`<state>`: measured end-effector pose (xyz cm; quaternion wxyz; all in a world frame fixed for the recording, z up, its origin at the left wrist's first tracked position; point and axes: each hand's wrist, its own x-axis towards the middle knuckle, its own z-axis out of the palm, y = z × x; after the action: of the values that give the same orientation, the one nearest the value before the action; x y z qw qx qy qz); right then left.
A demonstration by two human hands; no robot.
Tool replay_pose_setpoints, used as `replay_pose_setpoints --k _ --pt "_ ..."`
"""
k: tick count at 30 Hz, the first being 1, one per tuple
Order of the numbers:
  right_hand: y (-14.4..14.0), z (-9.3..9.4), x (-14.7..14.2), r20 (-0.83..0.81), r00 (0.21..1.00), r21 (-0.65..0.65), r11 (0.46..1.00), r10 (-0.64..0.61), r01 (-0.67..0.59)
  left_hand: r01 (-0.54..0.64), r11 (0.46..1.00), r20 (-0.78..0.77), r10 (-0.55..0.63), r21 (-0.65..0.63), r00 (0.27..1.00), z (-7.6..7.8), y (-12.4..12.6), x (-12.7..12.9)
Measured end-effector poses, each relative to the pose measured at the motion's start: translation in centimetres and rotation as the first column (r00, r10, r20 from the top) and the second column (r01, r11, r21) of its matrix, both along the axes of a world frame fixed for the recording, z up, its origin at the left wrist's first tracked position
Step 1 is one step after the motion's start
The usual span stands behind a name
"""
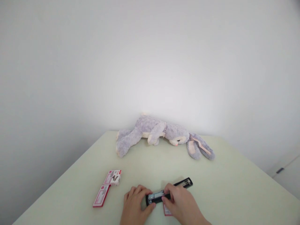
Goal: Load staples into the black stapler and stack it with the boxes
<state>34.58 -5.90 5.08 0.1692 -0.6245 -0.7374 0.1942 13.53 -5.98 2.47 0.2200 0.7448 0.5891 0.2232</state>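
A black stapler [156, 197] lies swung open lengthwise on the table, its metal staple channel facing up. My left hand [136, 204] grips its left end between thumb and forefinger. Around the middle of the stapler, my right hand [181, 201] is closed in a pinch with thumb and forefinger; whether a small piece is between those fingertips is hidden. The far arm of the stapler reaches out to the upper right beyond that hand. Partly under my right hand is a pink-and-white flat item [167, 210], mostly covered.
To the left lie a small white box with a stapler picture [115, 178] and two pink-edged flat items, one nearer [101, 196] and one farther [108, 177]. A lilac plush rabbit [150, 125] lies on its side at the back of the pale table [75, 184], by the wall.
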Motion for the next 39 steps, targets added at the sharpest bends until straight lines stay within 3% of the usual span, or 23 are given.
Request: replay_pose_setpoints --k 3,5,10,13,15,17,22,28,32,34,35,37,39 --pt "-0.8 -1.4 -0.1 -0.221 0.968 -0.090 0.985 0.124 -0.146 0.004 1.000 0.003 -0.004 0.003 1.000 -0.2 0.0 -0.1" --pt "-1.2 -2.6 0.9 -0.380 0.919 -0.144 0.974 0.108 -0.174 0.008 1.000 0.007 -0.008 0.002 1.000 -0.3 0.1 -0.2" --pt "-1.7 -4.7 7.0 -0.466 0.863 -0.224 0.970 -0.195 0.098 0.019 1.000 0.024 -0.019 -0.016 1.000 -0.3 0.3 -0.3" --pt "-0.9 -3.8 8.9 -0.572 0.773 -0.278 0.951 -0.275 0.132 0.018 1.000 0.025 -0.018 -0.019 1.000 -0.3 0.4 -0.2" --pt "-0.1 -2.4 8.4 -0.669 0.710 -0.252 0.966 -0.219 0.061 0.027 0.999 0.022 -0.026 -0.021 0.999 -0.4 0.5 -0.2" --pt "0.7 -0.6 6.9 -0.702 0.706 -0.165 0.986 -0.094 -0.033 0.038 0.999 0.023 -0.038 -0.019 0.999 -0.5 0.5 -0.2" --pt "1.6 2.6 2.2 -0.448 0.886 -0.053 0.986 0.120 -0.161 0.041 0.999 0.025 -0.041 -0.013 0.999 -0.6 0.5 -0.2" --pt "2.0 2.2 -0.7 -0.155 0.968 -0.038 0.978 0.199 -0.207 0.020 1.000 0.006 -0.020 0.001 1.000 -0.2 0.0 -0.2" --pt "2.2 2.0 -0.3 -0.095 0.972 -0.027 0.975 0.216 -0.220 -0.023 0.990 0.040 0.017 0.142 0.999 -0.4 -0.8 -0.4" --pt "2.6 1.9 0.3 -0.091 0.983 -0.022 0.986 0.161 -0.163 0.057 0.971 0.026 -0.064 0.232 0.998 -0.7 -1.1 0.6" --pt "2.9 1.8 0.7 -0.092 0.988 -0.014 0.992 0.124 -0.125 0.163 0.954 0.003 -0.170 0.252 0.986 -0.9 -1.2 1.5" --pt "3.5 1.4 1.6 -0.095 0.994 -0.003 0.999 0.049 -0.049 0.421 0.880 -0.030 -0.425 0.219 0.904 -1.2 -1.1 3.7" --pt "4.1 0.8 2.7 -0.104 0.994 0.000 1.000 -0.028 0.028 0.570 0.813 -0.025 -0.572 0.116 0.820 -1.0 -0.8 5.5"
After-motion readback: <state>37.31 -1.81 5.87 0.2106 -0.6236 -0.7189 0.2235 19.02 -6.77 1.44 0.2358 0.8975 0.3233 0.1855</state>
